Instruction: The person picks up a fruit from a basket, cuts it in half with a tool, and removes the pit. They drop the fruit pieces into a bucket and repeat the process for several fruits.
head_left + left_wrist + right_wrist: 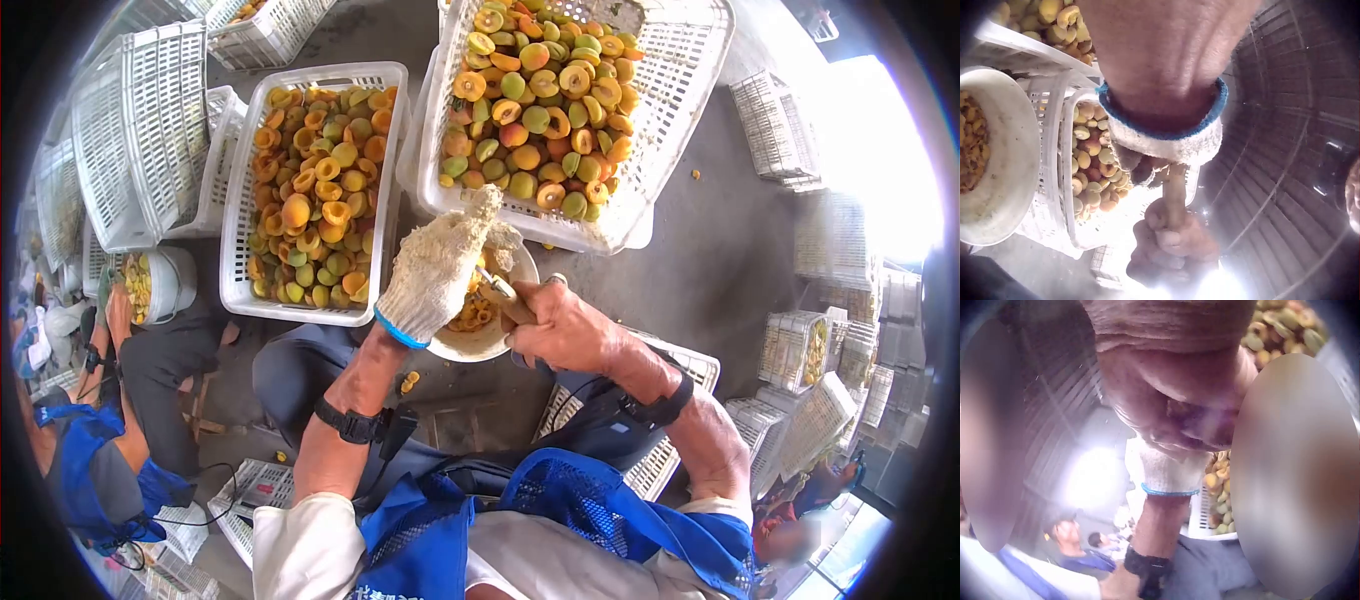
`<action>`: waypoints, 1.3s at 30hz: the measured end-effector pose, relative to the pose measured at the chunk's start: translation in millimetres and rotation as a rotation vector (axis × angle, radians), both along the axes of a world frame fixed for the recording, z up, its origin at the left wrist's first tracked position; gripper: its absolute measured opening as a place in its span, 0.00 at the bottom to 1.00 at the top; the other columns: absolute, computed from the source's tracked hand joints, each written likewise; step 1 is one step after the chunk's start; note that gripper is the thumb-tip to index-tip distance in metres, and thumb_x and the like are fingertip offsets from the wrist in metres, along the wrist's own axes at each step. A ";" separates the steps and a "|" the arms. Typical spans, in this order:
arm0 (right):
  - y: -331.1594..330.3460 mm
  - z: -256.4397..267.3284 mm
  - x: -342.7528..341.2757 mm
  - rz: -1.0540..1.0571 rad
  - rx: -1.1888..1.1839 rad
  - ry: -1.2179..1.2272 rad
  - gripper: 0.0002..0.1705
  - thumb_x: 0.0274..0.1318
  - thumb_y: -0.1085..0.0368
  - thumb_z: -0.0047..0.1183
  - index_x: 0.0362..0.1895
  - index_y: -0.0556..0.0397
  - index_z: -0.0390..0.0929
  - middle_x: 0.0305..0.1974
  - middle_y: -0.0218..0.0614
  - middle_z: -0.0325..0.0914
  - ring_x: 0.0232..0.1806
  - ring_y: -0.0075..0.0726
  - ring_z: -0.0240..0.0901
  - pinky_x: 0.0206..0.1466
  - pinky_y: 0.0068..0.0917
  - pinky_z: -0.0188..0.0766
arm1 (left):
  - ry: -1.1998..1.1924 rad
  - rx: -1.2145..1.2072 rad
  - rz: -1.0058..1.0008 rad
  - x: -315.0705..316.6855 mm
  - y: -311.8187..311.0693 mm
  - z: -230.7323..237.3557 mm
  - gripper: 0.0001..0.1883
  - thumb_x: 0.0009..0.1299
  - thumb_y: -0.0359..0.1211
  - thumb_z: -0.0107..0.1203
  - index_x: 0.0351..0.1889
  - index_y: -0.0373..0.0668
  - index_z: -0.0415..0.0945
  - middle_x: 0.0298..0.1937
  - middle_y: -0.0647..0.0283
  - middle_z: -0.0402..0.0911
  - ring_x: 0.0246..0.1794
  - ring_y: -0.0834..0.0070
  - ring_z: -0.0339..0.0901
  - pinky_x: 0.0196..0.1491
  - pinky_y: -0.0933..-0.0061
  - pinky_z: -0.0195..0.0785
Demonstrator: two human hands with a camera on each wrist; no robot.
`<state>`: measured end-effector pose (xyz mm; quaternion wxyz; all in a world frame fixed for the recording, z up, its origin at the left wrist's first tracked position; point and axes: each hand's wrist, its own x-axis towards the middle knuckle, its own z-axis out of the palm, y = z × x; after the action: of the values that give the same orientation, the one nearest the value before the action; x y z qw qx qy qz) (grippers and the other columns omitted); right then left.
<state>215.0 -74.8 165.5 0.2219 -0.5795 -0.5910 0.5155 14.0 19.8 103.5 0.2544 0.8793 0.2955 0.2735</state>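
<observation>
My left hand [435, 270] wears a white knit glove with a blue cuff, its fingers caked with pale residue. It is over a white basin [525, 265] holding small orange-yellow pieces. What its fingers hold is hidden, so I cannot tell. My bare right hand [565, 325] grips a tool with a pale wooden handle [513, 303]. The tool's short metal part [486, 273] points at the gloved palm. In the left wrist view, the handle [1175, 194] runs from the right fist up to the glove. Beyond the hands are cut apricots [540, 110].
One white crate [232, 235] of apricot halves stands front-left; another crate [690, 70], tilted, holds cut apricots ahead. Stacked crates [140, 130] line the left side and more crates [840, 290] the right. At left sits another person [100, 450] beside a white bucket [175, 285].
</observation>
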 end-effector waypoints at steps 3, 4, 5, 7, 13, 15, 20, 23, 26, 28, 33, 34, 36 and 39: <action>-5.7 10.1 -2.7 -0.173 -0.537 0.693 0.14 0.56 0.69 0.58 0.45 0.60 0.73 0.18 0.28 0.69 0.13 0.19 0.57 0.16 0.20 0.55 | -0.014 -0.038 -0.038 -2.1 4.0 11.5 0.27 0.68 0.28 0.53 0.68 0.38 0.72 0.62 0.48 0.78 0.63 0.49 0.74 0.63 0.52 0.68; -9.5 5.4 -9.5 -0.172 -0.538 0.700 0.14 0.56 0.69 0.58 0.45 0.60 0.73 0.18 0.28 0.69 0.13 0.19 0.57 0.16 0.20 0.55 | -0.007 -0.038 -0.039 -3.3 4.7 10.5 0.27 0.68 0.28 0.53 0.68 0.38 0.72 0.62 0.48 0.78 0.63 0.49 0.74 0.63 0.52 0.68; -12.0 1.5 -16.9 -0.259 -0.609 0.899 0.15 0.56 0.69 0.59 0.45 0.60 0.72 0.19 0.29 0.69 0.12 0.19 0.56 0.15 0.19 0.54 | -0.020 -0.089 -0.024 -5.1 5.7 9.2 0.27 0.68 0.28 0.53 0.68 0.38 0.72 0.61 0.49 0.79 0.62 0.50 0.75 0.63 0.53 0.68; -16.5 -11.4 -26.4 -0.340 -0.642 1.135 0.17 0.60 0.65 0.60 0.49 0.55 0.70 0.23 0.28 0.69 0.13 0.16 0.56 0.15 0.17 0.55 | -0.047 -0.191 0.004 -7.6 6.3 4.3 0.26 0.69 0.28 0.53 0.67 0.38 0.73 0.61 0.49 0.79 0.62 0.50 0.75 0.63 0.53 0.69; -6.0 -17.0 -23.9 -0.396 -0.589 0.977 0.19 0.64 0.57 0.60 0.49 0.55 0.70 0.24 0.27 0.71 0.13 0.14 0.58 0.14 0.16 0.55 | -0.151 -0.493 0.065 -5.4 5.1 -20.8 0.23 0.70 0.29 0.53 0.65 0.38 0.74 0.58 0.50 0.80 0.60 0.52 0.76 0.61 0.55 0.70; -1.3 -20.3 -18.3 -0.291 -0.500 0.678 0.19 0.64 0.55 0.61 0.46 0.56 0.72 0.24 0.31 0.75 0.15 0.27 0.70 0.18 0.27 0.64 | -0.236 -0.611 0.072 -5.2 -0.2 -48.8 0.22 0.70 0.29 0.53 0.63 0.38 0.75 0.56 0.51 0.81 0.58 0.53 0.77 0.60 0.56 0.71; -12.4 -37.2 -27.5 -0.231 0.107 -0.210 0.23 0.59 0.56 0.65 0.46 0.60 0.71 0.32 0.52 0.80 0.36 0.69 0.78 0.40 0.50 0.71 | 0.049 -0.390 0.059 -0.3 10.2 -26.9 0.20 0.71 0.26 0.50 0.62 0.38 0.75 0.55 0.52 0.82 0.58 0.55 0.77 0.62 0.55 0.70; -13.0 -39.0 -25.3 -0.155 0.368 -0.583 0.18 0.59 0.62 0.62 0.46 0.62 0.73 0.29 0.47 0.83 0.33 0.56 0.82 0.35 0.48 0.74 | 0.071 -0.164 0.104 2.5 8.0 -36.4 0.22 0.71 0.26 0.50 0.64 0.38 0.75 0.58 0.51 0.81 0.60 0.52 0.77 0.63 0.53 0.70; -5.4 -36.4 -15.4 -0.233 0.049 0.353 0.17 0.58 0.61 0.65 0.44 0.59 0.75 0.24 0.30 0.75 0.23 0.36 0.75 0.30 0.34 0.68 | -0.043 -0.304 -0.031 -13.8 6.2 -34.0 0.24 0.70 0.25 0.51 0.65 0.38 0.74 0.59 0.50 0.81 0.61 0.51 0.76 0.65 0.52 0.69; -0.1 -1.0 -4.8 -0.215 -0.332 0.401 0.16 0.57 0.62 0.65 0.43 0.58 0.77 0.20 0.24 0.67 0.17 0.19 0.63 0.20 0.24 0.58 | 0.075 -0.069 -0.059 -19.1 5.6 -38.0 0.24 0.70 0.27 0.52 0.66 0.38 0.74 0.59 0.51 0.81 0.63 0.52 0.76 0.68 0.53 0.67; -30.3 -32.9 -14.1 -0.142 -0.568 0.929 0.17 0.58 0.57 0.67 0.42 0.56 0.78 0.19 0.22 0.69 0.14 0.15 0.60 0.16 0.17 0.52 | 0.339 -0.275 -0.089 -16.2 9.5 -19.9 0.24 0.70 0.28 0.53 0.66 0.38 0.74 0.62 0.51 0.80 0.66 0.54 0.75 0.70 0.54 0.65; -32.1 -31.1 -18.3 -0.072 -0.566 0.953 0.18 0.58 0.58 0.67 0.45 0.56 0.78 0.19 0.22 0.70 0.13 0.14 0.60 0.16 0.17 0.52 | 0.396 -0.320 -0.098 -16.3 7.6 -19.1 0.25 0.70 0.28 0.53 0.66 0.38 0.74 0.62 0.51 0.80 0.66 0.54 0.75 0.71 0.54 0.65; -32.0 -29.9 -17.4 -0.103 -0.552 0.868 0.19 0.57 0.56 0.67 0.44 0.57 0.80 0.20 0.23 0.71 0.15 0.16 0.62 0.19 0.20 0.55 | 0.192 -0.472 -0.062 -10.0 7.9 -19.5 0.23 0.70 0.29 0.52 0.64 0.37 0.75 0.54 0.52 0.82 0.58 0.55 0.77 0.65 0.55 0.68; -33.5 -22.5 -9.2 -0.058 -0.289 0.452 0.20 0.56 0.54 0.68 0.40 0.58 0.81 0.23 0.24 0.73 0.22 0.20 0.66 0.25 0.25 0.59 | -0.061 -0.572 -0.040 -20.5 17.4 -20.5 0.24 0.67 0.29 0.52 0.62 0.36 0.76 0.42 0.53 0.85 0.42 0.58 0.82 0.47 0.60 0.77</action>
<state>205.8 -108.3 143.0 0.2780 -0.4922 -0.4299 0.7041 -6.5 37.1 83.0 0.5060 0.7689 0.3356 0.2003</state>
